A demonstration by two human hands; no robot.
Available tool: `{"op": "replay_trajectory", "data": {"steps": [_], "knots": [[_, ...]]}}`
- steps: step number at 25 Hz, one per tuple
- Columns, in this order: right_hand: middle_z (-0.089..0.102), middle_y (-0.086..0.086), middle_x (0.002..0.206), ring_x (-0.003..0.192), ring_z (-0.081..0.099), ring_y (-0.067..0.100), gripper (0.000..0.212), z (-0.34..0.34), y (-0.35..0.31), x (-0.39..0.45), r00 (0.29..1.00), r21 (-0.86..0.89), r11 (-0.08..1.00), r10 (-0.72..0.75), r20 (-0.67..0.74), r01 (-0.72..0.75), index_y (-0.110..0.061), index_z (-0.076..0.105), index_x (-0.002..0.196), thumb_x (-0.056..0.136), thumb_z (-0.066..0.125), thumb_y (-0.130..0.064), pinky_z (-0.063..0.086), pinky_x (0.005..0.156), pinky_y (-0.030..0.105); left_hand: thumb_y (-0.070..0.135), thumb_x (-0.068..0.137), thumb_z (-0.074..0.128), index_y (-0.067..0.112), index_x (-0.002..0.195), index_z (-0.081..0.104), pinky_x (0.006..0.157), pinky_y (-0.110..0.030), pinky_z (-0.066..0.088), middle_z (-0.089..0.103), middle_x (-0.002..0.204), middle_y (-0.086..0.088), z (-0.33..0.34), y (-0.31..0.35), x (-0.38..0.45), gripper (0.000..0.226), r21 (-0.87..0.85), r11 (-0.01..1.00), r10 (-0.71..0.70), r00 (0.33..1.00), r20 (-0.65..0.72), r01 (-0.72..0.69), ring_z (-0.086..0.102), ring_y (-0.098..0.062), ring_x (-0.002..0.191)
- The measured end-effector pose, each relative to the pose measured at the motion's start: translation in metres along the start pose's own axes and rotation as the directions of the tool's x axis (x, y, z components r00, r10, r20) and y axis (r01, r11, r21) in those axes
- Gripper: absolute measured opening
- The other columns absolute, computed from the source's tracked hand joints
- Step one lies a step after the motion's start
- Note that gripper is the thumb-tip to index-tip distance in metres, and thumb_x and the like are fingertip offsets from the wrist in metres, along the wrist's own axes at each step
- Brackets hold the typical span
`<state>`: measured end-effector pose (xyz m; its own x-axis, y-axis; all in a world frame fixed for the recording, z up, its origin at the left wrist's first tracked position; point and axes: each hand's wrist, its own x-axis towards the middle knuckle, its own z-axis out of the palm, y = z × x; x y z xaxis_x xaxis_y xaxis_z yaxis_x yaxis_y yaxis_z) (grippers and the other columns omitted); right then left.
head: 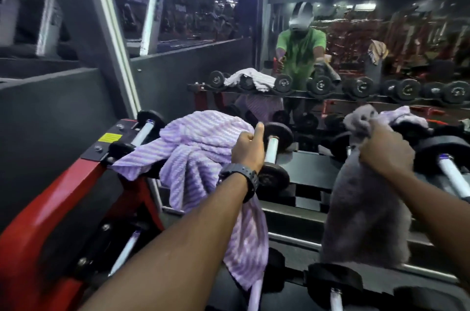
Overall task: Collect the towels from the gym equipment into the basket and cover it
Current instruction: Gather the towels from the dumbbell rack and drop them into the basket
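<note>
- Head view, progress: early collecting stage, by judgement; two towels in hand, none seen in a basket; no basket or cover in view
- Left hand: closed in a fist on the striped towel, thumb up; watch on the wrist
- Striped towel: lilac, draped over the dumbbells at the left end of the rack, one tail hanging down under the left forearm; not yet lifted clear
- Right hand: clenched round the bunched top of the grey towel
- Grey towel: hangs free below the right fist, in front of the rack, well apart from the striped one
- Left to do: lift both clear, carry to the basket, cover it
- Mirror: behind the rack, reflects person and towels
</note>
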<state>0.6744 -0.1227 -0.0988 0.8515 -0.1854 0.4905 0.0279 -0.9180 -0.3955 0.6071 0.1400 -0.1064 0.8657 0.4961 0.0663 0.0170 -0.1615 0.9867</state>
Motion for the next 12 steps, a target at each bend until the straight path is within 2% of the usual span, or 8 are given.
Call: {"op": "replay_trajectory", "data": {"steps": [3, 5, 7, 9, 10, 12], "knots": [[0.067, 0.024, 0.106, 0.09, 0.066, 0.045, 0.045, -0.014, -0.068, 0.007, 0.981, 0.021, 0.981, -0.194, -0.027, 0.195, -0.026, 0.048, 0.129, 0.084, 0.052, -0.021, 0.049, 0.07, 0.045, 0.063, 0.092, 0.044, 0.015, 0.084, 0.056, 0.077, -0.036, 0.045, 0.065, 0.081, -0.003, -0.044, -0.006, 0.023, 0.05, 0.09, 0.996, -0.019, 0.993, -0.115, 0.029, 0.063, -0.033, 0.093], [0.068, 0.024, 0.103, 0.087, 0.066, 0.046, 0.048, -0.01, -0.116, 0.005, 0.952, 0.006, 0.953, -0.303, -0.049, 0.303, -0.03, 0.046, 0.129, 0.083, 0.053, -0.021, 0.043, 0.065, 0.042, 0.06, 0.092, 0.046, 0.015, 0.093, 0.057, 0.08, -0.038, 0.043, 0.066, 0.095, -0.007, -0.068, -0.015, 0.044, 0.046, 0.159, 0.986, -0.014, 0.984, -0.179, 0.043, 0.061, -0.034, 0.099], [0.069, 0.024, 0.101, 0.085, 0.067, 0.045, 0.055, 0.0, -0.155, -0.003, 0.927, -0.02, 0.928, -0.372, -0.055, 0.371, -0.033, 0.046, 0.133, 0.081, 0.053, -0.018, 0.038, 0.063, 0.039, 0.061, 0.088, 0.052, 0.014, 0.105, 0.057, 0.092, -0.041, 0.042, 0.065, 0.115, -0.011, -0.082, -0.025, 0.064, 0.05, 0.27, 0.962, 0.031, 0.97, -0.242, 0.037, 0.055, -0.035, 0.115], [0.068, 0.022, 0.101, 0.084, 0.067, 0.044, 0.056, 0.02, -0.181, -0.013, 0.918, -0.046, 0.918, -0.395, -0.03, 0.394, -0.033, 0.047, 0.135, 0.082, 0.053, -0.016, 0.039, 0.063, 0.039, 0.07, 0.076, 0.06, 0.022, 0.12, 0.053, 0.104, -0.05, 0.03, 0.053, 0.138, -0.008, -0.094, -0.043, 0.083, 0.066, 0.477, 0.878, 0.109, 0.956, -0.274, 0.037, 0.037, -0.034, 0.133], [0.068, 0.022, 0.102, 0.085, 0.066, 0.044, 0.055, 0.032, -0.189, -0.018, 0.918, -0.056, 0.917, -0.396, -0.014, 0.395, -0.033, 0.047, 0.135, 0.083, 0.053, -0.016, 0.039, 0.063, 0.04, 0.076, 0.066, 0.064, 0.029, 0.13, 0.048, 0.108, -0.058, 0.022, 0.04, 0.15, -0.007, -0.099, -0.054, 0.091, 0.082, 0.583, 0.811, 0.124, 0.96, -0.252, 0.049, 0.024, -0.036, 0.142], [0.067, 0.02, 0.1, 0.084, 0.066, 0.044, 0.052, 0.055, -0.195, -0.026, 0.916, -0.085, 0.912, -0.402, 0.005, 0.401, -0.034, 0.047, 0.134, 0.085, 0.053, -0.017, 0.04, 0.062, 0.04, 0.082, 0.051, 0.071, 0.044, 0.148, 0.026, 0.107, -0.073, 0.01, 0.003, 0.166, -0.008, -0.103, -0.079, 0.108, 0.113, 0.708, 0.702, 0.074, 0.981, -0.179, 0.076, -0.007, -0.042, 0.15]]}}
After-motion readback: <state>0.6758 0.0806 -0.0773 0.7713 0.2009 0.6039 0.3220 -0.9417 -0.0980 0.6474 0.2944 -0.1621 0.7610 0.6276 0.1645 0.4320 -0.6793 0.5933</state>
